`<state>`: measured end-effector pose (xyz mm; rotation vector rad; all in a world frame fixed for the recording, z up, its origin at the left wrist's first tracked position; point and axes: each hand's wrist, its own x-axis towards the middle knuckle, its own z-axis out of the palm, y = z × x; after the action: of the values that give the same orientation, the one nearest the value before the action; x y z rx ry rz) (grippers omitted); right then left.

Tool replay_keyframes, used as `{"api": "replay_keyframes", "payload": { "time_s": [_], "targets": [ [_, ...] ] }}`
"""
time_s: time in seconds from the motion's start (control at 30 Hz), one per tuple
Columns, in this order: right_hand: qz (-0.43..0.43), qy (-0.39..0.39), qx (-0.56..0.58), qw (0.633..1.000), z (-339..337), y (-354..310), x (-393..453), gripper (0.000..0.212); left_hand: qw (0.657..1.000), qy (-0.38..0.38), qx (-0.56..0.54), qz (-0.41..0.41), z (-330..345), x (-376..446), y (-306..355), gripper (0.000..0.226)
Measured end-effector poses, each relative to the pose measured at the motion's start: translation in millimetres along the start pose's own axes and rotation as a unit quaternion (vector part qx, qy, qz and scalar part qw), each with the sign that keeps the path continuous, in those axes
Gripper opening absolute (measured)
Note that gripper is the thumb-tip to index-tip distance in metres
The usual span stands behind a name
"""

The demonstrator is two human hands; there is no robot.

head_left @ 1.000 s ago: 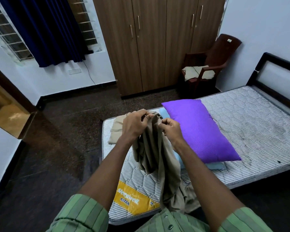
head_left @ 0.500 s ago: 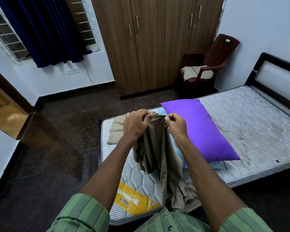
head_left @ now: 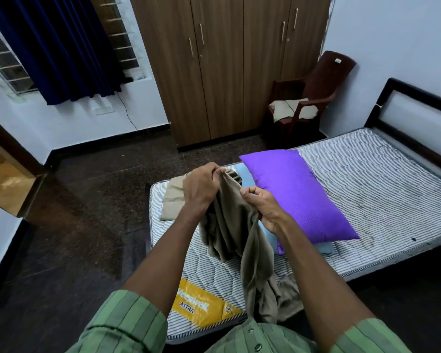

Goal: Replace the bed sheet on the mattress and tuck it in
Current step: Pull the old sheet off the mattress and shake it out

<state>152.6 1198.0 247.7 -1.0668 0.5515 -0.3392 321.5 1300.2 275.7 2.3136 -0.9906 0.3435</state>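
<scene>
A bunched beige bed sheet (head_left: 242, 240) hangs in front of me over the bare striped mattress (head_left: 367, 184). My left hand (head_left: 201, 189) grips its top edge. My right hand (head_left: 262, 205) pinches the cloth a little lower and to the right. The sheet's lower end lies crumpled on the mattress's near corner. Another folded beige cloth (head_left: 172, 200) rests on the mattress behind my left hand.
A purple pillow (head_left: 298, 194) lies on a light blue pillow (head_left: 323, 248) on the mattress. The dark bed frame's headboard (head_left: 418, 108) is at right. A brown chair (head_left: 313, 90) holding cloth stands by the wooden wardrobe (head_left: 227, 59). Dark floor spreads to the left.
My right hand has slid down and away from my left hand along the sheet's edge, spreading the cloth between them. The left hand has stayed at the top edge.
</scene>
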Motion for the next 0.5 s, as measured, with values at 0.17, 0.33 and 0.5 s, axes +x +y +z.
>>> {"api": "replay_keyframes", "payload": {
  "time_s": [0.17, 0.33, 0.5],
  "targets": [
    [-0.009, 0.026, -0.067, 0.997, -28, -6, -1, 0.037, 0.999, 0.008, 0.002, -0.037, -10, 3, -16, 0.025],
    [-0.043, 0.022, -0.103, 0.994, -46, -4, -1, 0.044, 0.991, 0.022, 0.02, -0.134, -12, 1, -26, 0.028],
    [-0.099, 0.075, -0.148, 0.981, -39, 0, 1, 0.011, 0.996, -0.063, -0.054, -0.038, 5, -14, -15, 0.024]
  ]
}}
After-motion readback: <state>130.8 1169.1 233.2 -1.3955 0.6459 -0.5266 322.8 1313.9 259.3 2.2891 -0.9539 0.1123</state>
